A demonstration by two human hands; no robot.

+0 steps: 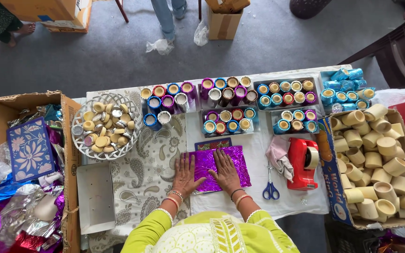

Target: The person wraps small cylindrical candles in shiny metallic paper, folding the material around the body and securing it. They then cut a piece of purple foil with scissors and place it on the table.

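Item 1, hands: I see my left hand and right hand both flat and open, fingers spread, pressing down on a purple foil sheet. Neither grips anything; the palms seem to hold the sheet smooth against the bench.

Item 2, the sheet: it lies at the near middle of the bench, partly on the white cloth and partly on the paisley cloth, just in front of me. A blue patterned card shows from under its far edge.

Item 3, tools: blue-handled scissors lie just right of the sheet, and beside them a red tape dispenser with a pinkish rag touching it. I judge they are kept on the right for quick reach.

Item 4, containers:
- Silver wire basket, far left: round cream discs, some with metal caps.
- 4 shallow trays along the far edge: small cups wrapped in purple, blue, silver and red foil, standing upright in rows.
- Open carton, right: plain cream cups heaped loose.
- Large cardboard box, left: crumpled foil scraps and a blue floral card.
- White box lid, near left: nothing visible inside.

Item 5, floor: grey carpet, more cartons, and another person's legs at the far side.
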